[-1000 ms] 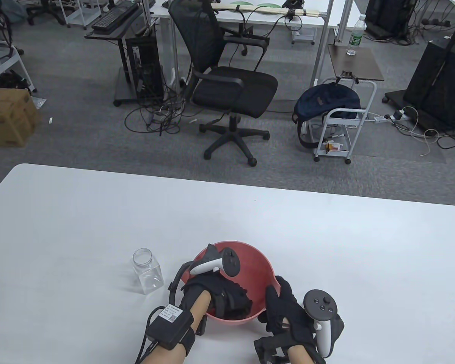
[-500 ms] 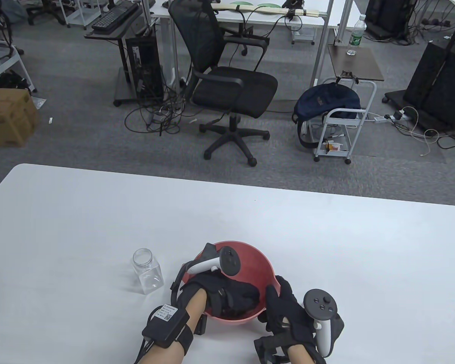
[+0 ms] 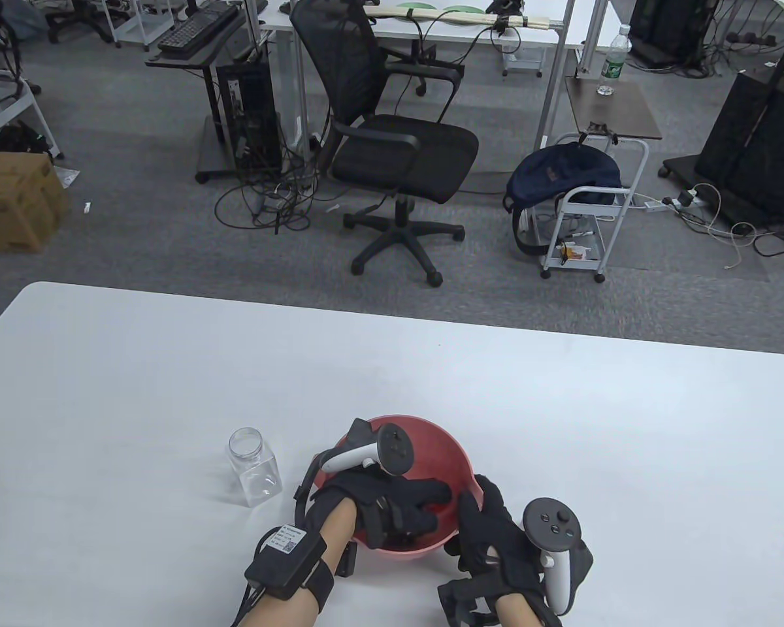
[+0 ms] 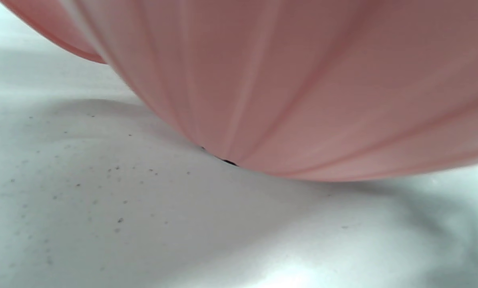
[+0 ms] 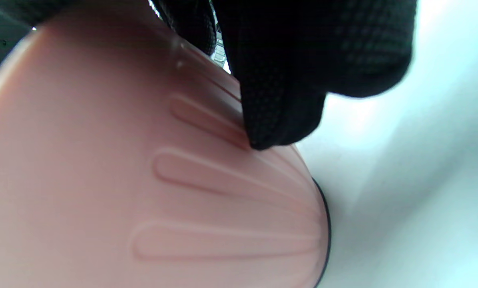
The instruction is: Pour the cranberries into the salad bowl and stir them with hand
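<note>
At the bottom edge of the table view, right of centre, the right hand [image 3: 496, 535] takes the near right side of the red salad bowl [image 3: 454, 457]: its grip is curled over the rim, and in the right wrist view a gloved fingertip [image 5: 279, 128] presses on the ribbed outer wall of the bowl [image 5: 143, 180], which fills the left and centre of that frame. Just left of it in the table view, the left hand [image 3: 392, 503] reaches down inside the bowl from the near left side, its fingers [image 3: 431, 491] spread and fairly straight, pointing toward the frame's right across the bowl's interior; this grip is unclenched and has hold of nothing that can be made out. Dark matter lies under the palm at the bowl's bottom, too hidden to tell as cranberries. The left wrist view shows only the pink outer wall of the bowl [image 4: 303, 80] across the upper frame, meeting the white counter [image 4: 103, 220] with small dark specks on it. The bowl stands on the counter [image 3: 170, 366] in the lower centre of the table view. Just left of the bowl, apart from both hands, a clear plastic jar [image 3: 255, 467] stands upright with its mouth uncovered. Beyond the counter's far edge, in the upper centre, a black office chair [image 3: 392, 144] stands on grey carpet.
</note>
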Tool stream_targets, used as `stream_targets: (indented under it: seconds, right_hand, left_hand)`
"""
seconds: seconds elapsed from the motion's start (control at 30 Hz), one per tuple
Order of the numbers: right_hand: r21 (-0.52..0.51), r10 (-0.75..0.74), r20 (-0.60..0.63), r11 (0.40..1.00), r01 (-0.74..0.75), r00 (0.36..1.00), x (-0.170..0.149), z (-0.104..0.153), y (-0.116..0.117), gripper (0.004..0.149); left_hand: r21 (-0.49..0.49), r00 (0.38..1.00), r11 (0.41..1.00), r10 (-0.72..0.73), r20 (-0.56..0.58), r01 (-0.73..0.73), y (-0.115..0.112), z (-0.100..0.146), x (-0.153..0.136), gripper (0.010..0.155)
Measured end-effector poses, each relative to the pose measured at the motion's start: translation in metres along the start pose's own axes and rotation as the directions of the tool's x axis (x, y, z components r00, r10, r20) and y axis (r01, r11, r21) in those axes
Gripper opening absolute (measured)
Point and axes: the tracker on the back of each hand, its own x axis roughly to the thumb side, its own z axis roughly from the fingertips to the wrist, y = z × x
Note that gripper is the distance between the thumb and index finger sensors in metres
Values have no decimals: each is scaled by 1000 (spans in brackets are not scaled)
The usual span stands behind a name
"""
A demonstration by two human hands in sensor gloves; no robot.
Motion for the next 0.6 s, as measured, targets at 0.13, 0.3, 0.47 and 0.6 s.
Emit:
stream_targets:
  seconds: [0.13, 0.3, 0.47, 0.6]
  right_hand:
    - [1, -1, -1, 1000, 1, 1000, 0, 0, 0, 64]
    - [-1, -1, 0, 1000, 1, 1000, 0, 0, 0, 64]
    - [0, 0, 1, 1000, 0, 1000, 0, 0, 0, 64]
    - [1, 2, 2, 1000, -2, 1000, 0, 0, 0, 64]
  left_hand:
    - [-1, 1000, 1000, -2, -7, 2, 0, 1, 0, 69]
    - [6, 1000, 1000, 3, -7, -3, 0, 1, 0, 72]
    - [2, 1000, 1000, 5, -25, -5, 0, 2, -1, 74]
    - [-4, 999, 1000, -1, -51, 1, -1, 1, -2, 76]
